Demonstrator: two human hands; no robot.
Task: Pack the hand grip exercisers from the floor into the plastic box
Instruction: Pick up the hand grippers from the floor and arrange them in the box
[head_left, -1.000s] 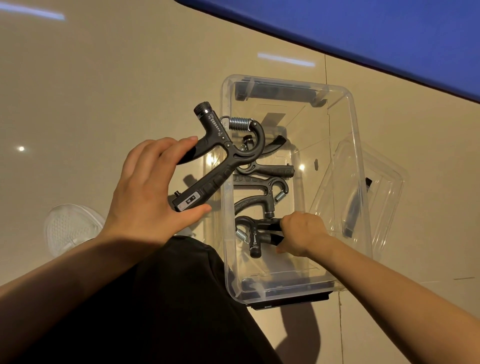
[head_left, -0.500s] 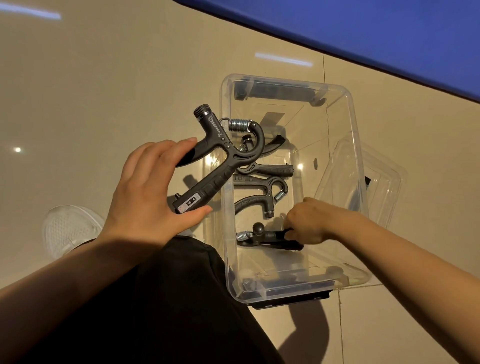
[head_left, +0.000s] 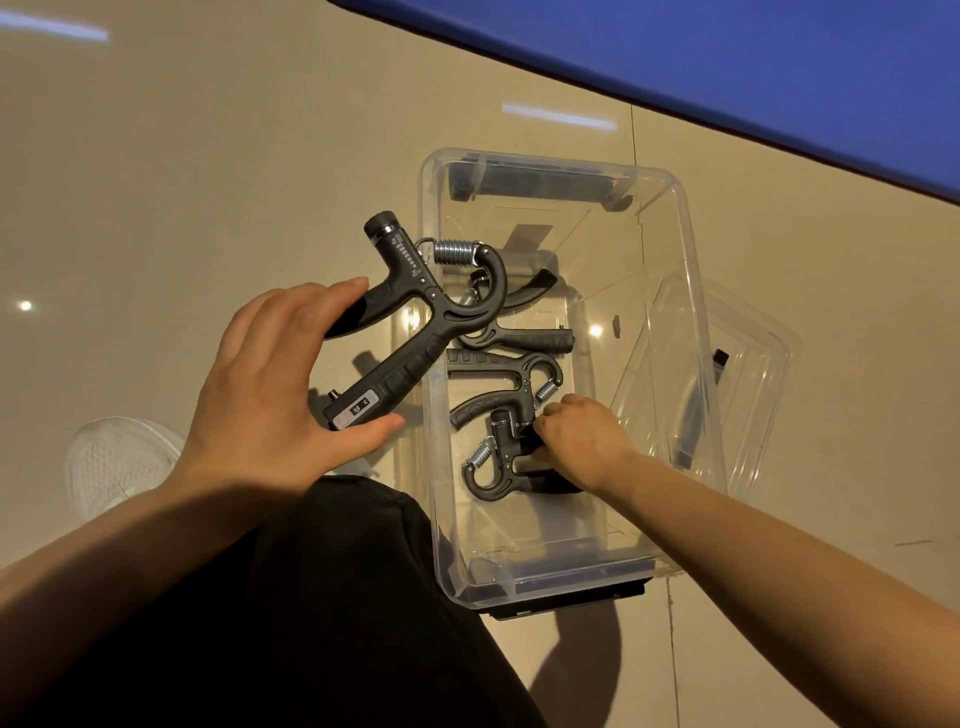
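Partly hidden under the right hand (head_left: 576, 441), whose curled fingers grasp it, a hand grip exerciser (head_left: 493, 467) lies low inside the clear plastic box (head_left: 691, 291); its handles are covered. Two more exercisers (head_left: 498, 384) lie further in, one blurred by the wall. Outside the box's left rim, the left hand (head_left: 270, 405) pinches another exerciser (head_left: 415, 322) between thumb and fingers. Beside the box leans its clear lid (head_left: 748, 374), on beige floor tiles (head_left: 182, 156) edged by a blue surface (head_left: 727, 62). A white shoe (head_left: 114, 462) shows left.

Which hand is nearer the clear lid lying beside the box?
Right. The right hand is inside the plastic box, just across its wall from the clear lid. The left hand is outside the box's opposite side.
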